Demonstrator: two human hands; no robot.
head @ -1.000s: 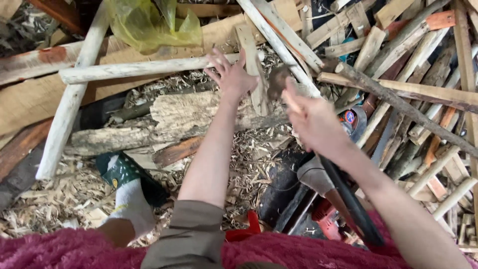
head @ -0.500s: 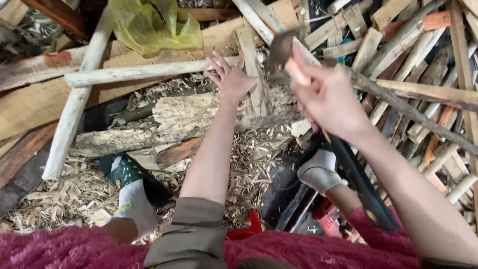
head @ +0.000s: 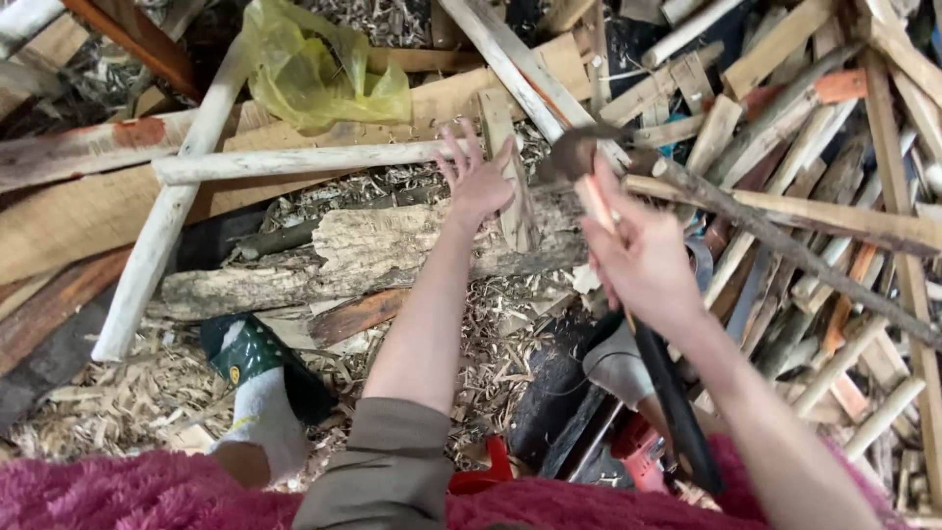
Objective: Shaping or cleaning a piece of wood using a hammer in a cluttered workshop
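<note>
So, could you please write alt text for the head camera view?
A person's left hand steadies an upright wood piece on a log, while the right hand raises a hatchet above it. Wood shavings and split sticks surround them.

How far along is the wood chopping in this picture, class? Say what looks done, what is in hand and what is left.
Done: shavings cover the ground and split sticks are piled on the right. In hand: the left hand steadies an upright wood piece on the log, and the right hand holds a raised hatchet. Left: that piece is not yet split.
</note>
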